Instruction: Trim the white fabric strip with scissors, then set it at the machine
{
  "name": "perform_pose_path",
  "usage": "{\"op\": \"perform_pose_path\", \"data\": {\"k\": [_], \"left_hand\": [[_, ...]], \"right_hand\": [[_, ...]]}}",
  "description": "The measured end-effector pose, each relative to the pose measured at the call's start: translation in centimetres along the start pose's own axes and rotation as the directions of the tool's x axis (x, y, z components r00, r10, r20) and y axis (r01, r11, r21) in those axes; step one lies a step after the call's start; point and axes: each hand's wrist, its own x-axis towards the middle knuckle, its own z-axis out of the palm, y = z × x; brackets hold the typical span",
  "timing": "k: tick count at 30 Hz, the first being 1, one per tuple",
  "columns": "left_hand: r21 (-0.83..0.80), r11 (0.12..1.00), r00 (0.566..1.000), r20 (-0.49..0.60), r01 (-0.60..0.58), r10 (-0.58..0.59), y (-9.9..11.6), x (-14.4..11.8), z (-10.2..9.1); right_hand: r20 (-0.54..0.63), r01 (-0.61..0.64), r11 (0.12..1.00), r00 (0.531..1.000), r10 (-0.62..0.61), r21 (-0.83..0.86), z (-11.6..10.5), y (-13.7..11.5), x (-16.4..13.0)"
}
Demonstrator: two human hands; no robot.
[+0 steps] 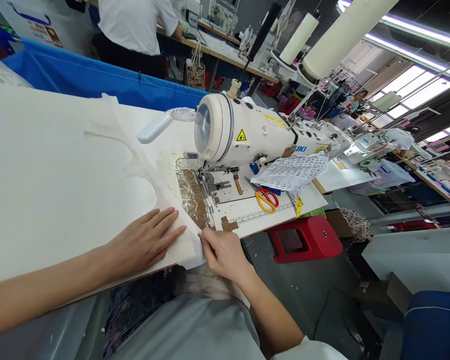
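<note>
From the head view, the left hand lies flat, fingers spread, palm down on the white fabric panel, holding nothing, only pressing the cloth to the desk. The right hand sits just beside it at the near desk edge, thumb and forefinger pinched on the panel's near right corner. The panel spreads far out beyond the left hand and runs ahead of both hands toward the needle of the white Juki sewing machine. It looks thin, soft and light, likely to slide and crease on the smooth top, so a flat palm on the body and a pinch at the edge seem the sound holds. Its seam edge is the long axis, running from the right hand diagonally up and away, past the machine head, pointing to the far left. Right of the right hand lie yellow-handled scissors and printed paper sheets.
</note>
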Motion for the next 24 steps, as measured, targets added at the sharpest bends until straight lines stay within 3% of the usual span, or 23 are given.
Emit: {"op": "perform_pose_path", "data": {"k": [7,14,24], "left_hand": [[0.008,1.0,0.999,-0.052,0.007,-0.007,-0.4,0.6,-0.7],[-0.069,0.998,0.999,-0.05,-0.005,0.001,0.3,0.1,0.1],[-0.048,0.999,1.0,-0.001,-0.023,0.023,0.3,0.3,-0.6]], "right_hand": [[-0.047,-0.062,0.998,0.997,0.063,0.016,0.9,-0.9,1.8],[-0.165,-0.084,0.977,0.979,0.117,0.196,1.8,-1.0,2.6],[-0.11,-0.061,0.992,0.991,0.073,0.112,1.7,-1.4,3.3]]}}
